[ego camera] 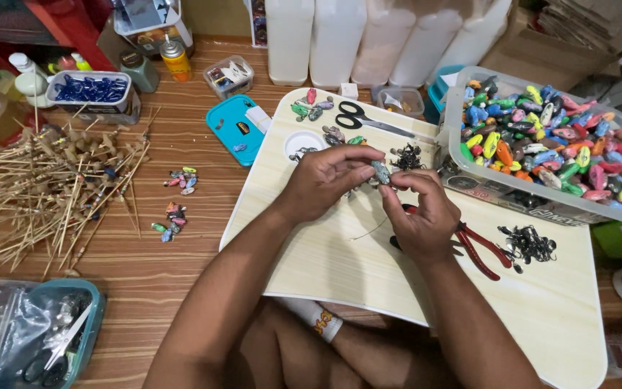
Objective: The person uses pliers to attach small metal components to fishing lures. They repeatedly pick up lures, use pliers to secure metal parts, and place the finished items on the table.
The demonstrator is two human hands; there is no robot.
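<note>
Over a pale wooden lap tray, my left hand pinches a small grey-green fishing lure body between thumb and fingers. My right hand meets it from below, fingertips touching the lure's lower end. A thin wire trails down from the lure across the tray. Red-handled pliers lie under and to the right of my right hand. A pile of small black metal hooks sits at the right, another clump just behind the lure.
A clear tub full of colourful lure bodies stands at the right. Black scissors, a few painted lures and a teal lid lie behind. Bamboo skewers spread at left, with small lures on the floor.
</note>
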